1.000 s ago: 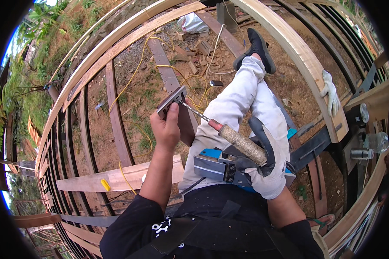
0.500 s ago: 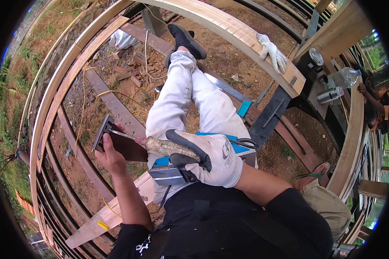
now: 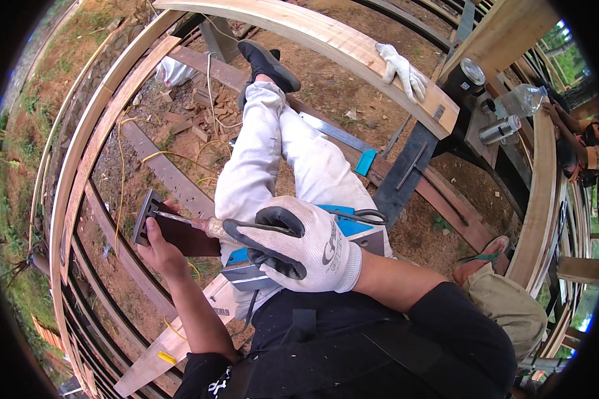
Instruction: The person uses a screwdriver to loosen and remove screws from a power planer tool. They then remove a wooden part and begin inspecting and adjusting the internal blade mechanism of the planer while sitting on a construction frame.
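Note:
My bare left hand (image 3: 162, 251) grips a dark brown, L-shaped bracket (image 3: 196, 243) with a slotted, blackish end face, holding it upright over my left thigh. My right hand (image 3: 313, 247), in a white glove with black-coated fingers, is closed around the worn handle of a screwdriver (image 3: 214, 227). Its shaft runs leftward along the bracket's top, and the tip meets the slotted face. The glove hides most of the handle. Across my lap below lies a blue and grey power tool (image 3: 345, 224) with a black cord, partly covered by my right hand.
A light wooden beam (image 3: 299, 26) arches ahead, bearing a white glove (image 3: 402, 70). At right are a steel flask (image 3: 500, 129), a clear plastic bottle (image 3: 520, 101) and another person's arm (image 3: 566, 123). A handsaw-shaped board (image 3: 150, 362) lies lower left. Yellow cord (image 3: 121, 173) crosses the metal bars.
My right hand has turned and slid forward along the screwdriver, covering more of its handle. The bracket stays in my left hand. The whole view has shifted slightly.

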Motion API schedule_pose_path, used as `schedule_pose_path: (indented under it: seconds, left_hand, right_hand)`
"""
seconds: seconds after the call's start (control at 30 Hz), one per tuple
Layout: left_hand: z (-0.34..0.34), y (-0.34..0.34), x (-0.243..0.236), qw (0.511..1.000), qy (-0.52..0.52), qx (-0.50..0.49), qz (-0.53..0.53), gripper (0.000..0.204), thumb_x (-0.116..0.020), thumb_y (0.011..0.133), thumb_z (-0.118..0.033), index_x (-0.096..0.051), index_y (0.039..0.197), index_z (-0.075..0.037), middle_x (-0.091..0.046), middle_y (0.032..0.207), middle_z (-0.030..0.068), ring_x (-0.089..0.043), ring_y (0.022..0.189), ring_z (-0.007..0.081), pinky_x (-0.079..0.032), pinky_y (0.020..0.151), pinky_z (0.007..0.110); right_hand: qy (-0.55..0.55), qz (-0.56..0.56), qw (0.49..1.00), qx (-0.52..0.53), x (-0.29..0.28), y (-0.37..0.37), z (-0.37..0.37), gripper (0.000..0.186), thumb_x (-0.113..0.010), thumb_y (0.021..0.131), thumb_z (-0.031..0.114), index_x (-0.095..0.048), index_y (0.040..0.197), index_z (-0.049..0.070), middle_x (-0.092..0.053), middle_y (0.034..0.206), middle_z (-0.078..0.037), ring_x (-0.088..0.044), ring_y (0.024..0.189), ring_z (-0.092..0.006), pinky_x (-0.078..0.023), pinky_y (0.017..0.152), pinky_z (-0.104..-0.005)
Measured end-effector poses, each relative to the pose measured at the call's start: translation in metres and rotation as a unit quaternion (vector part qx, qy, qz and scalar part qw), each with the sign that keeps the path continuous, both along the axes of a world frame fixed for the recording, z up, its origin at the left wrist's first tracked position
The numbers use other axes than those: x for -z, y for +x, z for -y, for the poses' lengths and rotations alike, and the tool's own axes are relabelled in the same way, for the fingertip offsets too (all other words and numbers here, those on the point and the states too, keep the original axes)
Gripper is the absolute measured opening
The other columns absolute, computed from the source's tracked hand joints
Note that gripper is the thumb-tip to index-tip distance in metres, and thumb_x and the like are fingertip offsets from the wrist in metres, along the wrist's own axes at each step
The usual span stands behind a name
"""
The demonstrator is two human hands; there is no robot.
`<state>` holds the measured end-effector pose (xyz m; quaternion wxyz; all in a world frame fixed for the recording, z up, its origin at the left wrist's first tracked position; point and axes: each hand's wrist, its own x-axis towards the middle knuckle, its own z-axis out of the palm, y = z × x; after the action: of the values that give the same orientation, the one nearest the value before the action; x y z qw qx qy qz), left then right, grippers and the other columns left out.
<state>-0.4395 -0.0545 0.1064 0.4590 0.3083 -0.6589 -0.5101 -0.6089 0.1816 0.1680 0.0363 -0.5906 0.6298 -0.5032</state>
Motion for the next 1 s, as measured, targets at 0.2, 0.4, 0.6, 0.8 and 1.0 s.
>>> schedule_pose_path:
  seconds: [0.2,0.4,0.6,0.8,1.0]
  left_hand:
    - [0.005,-0.001,-0.003,1.0,-0.002,0.008,0.022,0.043,-0.045,0.103,-0.027,-0.055,0.12,0.01,-0.067,0.105,0.0217,-0.069,0.091,0.0262,-0.059,0.07,0.037]
    - [0.001,-0.012,-0.019,0.987,0.0,-0.008,0.159,0.041,-0.046,0.102,-0.03,-0.062,0.115,0.005,-0.071,0.094,0.0151,-0.069,0.084,0.0216,-0.056,0.068,0.032]
    - [0.011,-0.025,-0.012,0.99,0.022,-0.002,0.14,0.037,-0.052,0.101,-0.031,-0.065,0.11,0.003,-0.072,0.09,0.0129,-0.068,0.08,0.0178,-0.053,0.072,0.029]
    - [0.023,-0.026,-0.002,0.988,0.097,0.004,0.118,0.03,-0.054,0.1,-0.019,-0.059,0.115,0.006,-0.071,0.094,0.0183,-0.07,0.081,0.0236,-0.056,0.073,0.033]
    - [0.03,-0.042,0.003,0.985,0.096,0.009,0.145,0.03,-0.055,0.1,-0.019,-0.059,0.116,0.006,-0.07,0.093,0.0181,-0.07,0.081,0.025,-0.056,0.075,0.034]
  right_hand:
    - [0.039,-0.007,0.999,-0.006,0.007,-0.003,0.003,0.054,-0.071,0.077,0.014,-0.061,0.13,0.013,-0.061,0.108,-0.015,-0.066,0.086,-0.0314,-0.056,0.072,-0.0403]
    - [0.117,-0.061,0.989,-0.06,0.005,-0.028,-0.006,0.056,-0.071,0.077,0.016,-0.059,0.132,0.01,-0.063,0.107,-0.015,-0.067,0.082,-0.0316,-0.055,0.068,-0.0399]
    - [0.016,0.079,0.994,0.07,0.002,-0.087,-0.035,0.061,-0.066,0.077,0.008,-0.053,0.137,0.005,-0.065,0.104,-0.018,-0.067,0.09,-0.0318,-0.054,0.079,-0.0417]
    - [-0.006,0.328,0.888,0.323,0.053,-0.201,-0.074,0.044,-0.054,0.093,-0.001,-0.053,0.137,0.003,-0.065,0.121,-0.006,-0.059,0.084,-0.0063,-0.05,0.074,-0.0204]
    - [0.141,-0.082,0.793,0.587,0.155,-0.354,-0.114,0.047,-0.057,0.092,0.015,-0.052,0.139,0.006,-0.059,0.133,-0.017,-0.056,0.121,-0.0348,-0.042,0.106,-0.04]
